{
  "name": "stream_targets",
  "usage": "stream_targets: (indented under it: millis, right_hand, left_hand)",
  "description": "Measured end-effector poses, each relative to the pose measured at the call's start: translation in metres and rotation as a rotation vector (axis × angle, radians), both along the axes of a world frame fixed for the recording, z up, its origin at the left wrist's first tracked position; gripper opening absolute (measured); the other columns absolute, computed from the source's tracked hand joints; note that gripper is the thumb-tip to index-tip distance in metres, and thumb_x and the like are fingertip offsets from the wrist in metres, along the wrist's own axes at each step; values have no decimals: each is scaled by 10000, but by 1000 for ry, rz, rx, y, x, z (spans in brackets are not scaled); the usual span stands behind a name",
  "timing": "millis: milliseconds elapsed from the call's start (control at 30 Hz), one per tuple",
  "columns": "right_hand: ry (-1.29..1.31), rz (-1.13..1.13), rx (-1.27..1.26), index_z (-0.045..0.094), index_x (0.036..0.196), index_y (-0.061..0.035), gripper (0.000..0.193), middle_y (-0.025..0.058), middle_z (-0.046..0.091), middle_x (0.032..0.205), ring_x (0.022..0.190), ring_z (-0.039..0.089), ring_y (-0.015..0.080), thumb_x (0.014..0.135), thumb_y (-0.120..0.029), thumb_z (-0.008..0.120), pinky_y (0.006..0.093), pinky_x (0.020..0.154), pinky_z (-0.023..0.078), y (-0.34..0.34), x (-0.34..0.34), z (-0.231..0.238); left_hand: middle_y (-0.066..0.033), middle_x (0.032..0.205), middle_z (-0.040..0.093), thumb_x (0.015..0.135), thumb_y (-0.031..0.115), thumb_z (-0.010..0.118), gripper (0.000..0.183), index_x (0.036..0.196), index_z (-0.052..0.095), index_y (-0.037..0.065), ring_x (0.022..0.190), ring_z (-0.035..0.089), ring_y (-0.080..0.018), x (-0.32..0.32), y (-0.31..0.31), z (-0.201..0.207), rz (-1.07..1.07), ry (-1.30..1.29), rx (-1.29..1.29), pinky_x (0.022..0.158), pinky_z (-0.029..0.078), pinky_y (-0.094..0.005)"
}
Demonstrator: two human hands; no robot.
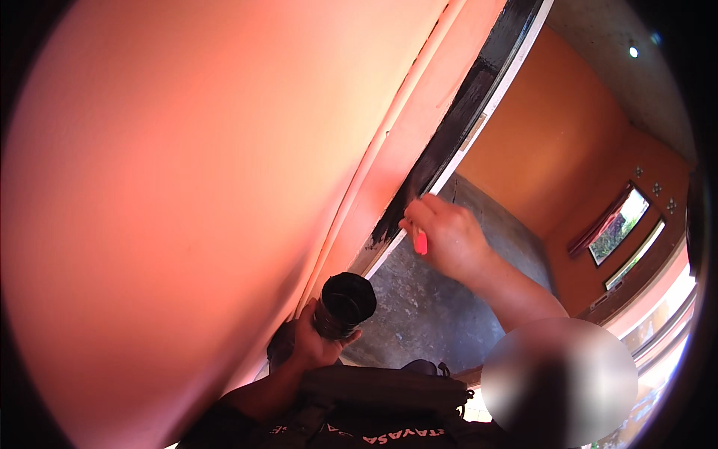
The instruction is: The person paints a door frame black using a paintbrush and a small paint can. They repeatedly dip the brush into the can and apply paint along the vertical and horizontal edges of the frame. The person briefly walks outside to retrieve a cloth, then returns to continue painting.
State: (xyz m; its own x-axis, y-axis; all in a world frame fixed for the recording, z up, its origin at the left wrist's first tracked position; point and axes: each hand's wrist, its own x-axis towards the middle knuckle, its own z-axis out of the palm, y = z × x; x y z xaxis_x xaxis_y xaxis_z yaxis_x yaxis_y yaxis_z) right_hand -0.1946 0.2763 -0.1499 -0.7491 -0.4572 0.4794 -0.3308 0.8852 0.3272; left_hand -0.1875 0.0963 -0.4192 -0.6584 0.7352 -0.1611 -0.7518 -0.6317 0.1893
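A pink-orange wall (187, 187) fills most of my left side, glossy with light, while past it on my right an orange wall (550, 120) rises in the next room above a mottled grey floor (464, 322). Between the two runs a door frame (479, 82), slanting down toward me, coated dark along most of its length; the coat breaks off raggedly near the lower end, and a white edge (521, 54) borders it on the room side. A dark bag (381, 389) sits against my front. Across the room, a window (621, 224) has a reddish curtain gathered along one side. My hands are well apart: the left hand (315, 343) cups a black container (345, 299) from below and around its side, open top up, close to the frame's foot; I cannot make out what is inside. My right hand (447, 233) is closed, fingers pinched around a red handle (421, 242), just beside the dark coat; whether its far end touches the frame I cannot tell.
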Motion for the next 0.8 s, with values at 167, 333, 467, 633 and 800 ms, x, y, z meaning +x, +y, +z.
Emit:
stream_targets:
  millis: [167,333,467,633,800]
  right_hand:
    - [7,13,-350,624,916,-59,142,134,653,865,793,673,350,854,-134,727,409,678,543,4,-13,41]
    - [553,26,-204,633,930,-62,165,112,673,868,752,666,275,867,-169,742,363,662,542,3,-23,129]
    - [662,109,34,635,918,-84,132,85,653,842,726,656,268,869,-155,734,364,619,534,-3,-21,125]
    - [167,-93,104,635,936,-76,149,106,606,814,728,647,310,846,-127,742,413,616,530,5,0,19]
    - [-195,-40,-206,629,922,-65,146,110,635,832,747,669,304,839,-119,737,393,639,544,3,16,-31]
  left_hand:
    - [-42,1308,607,974,591,389,533,1323,547,221,1185,583,-260,2,0,1,4,6,-25,998,430,-568]
    - [-44,1301,611,973,583,398,523,1318,549,220,1181,587,-257,5,2,0,7,-1,-3,995,432,-574]
    - [-44,1294,616,972,578,408,516,1312,555,219,1172,594,-256,5,1,3,24,-5,-13,989,437,-575]
    - [-42,1302,618,967,579,415,514,1299,573,219,1167,599,-259,4,1,5,15,-9,-16,991,433,-574]
    - [-43,1282,634,967,576,414,521,1306,573,214,1168,602,-265,5,2,12,19,-9,-58,994,430,-575]
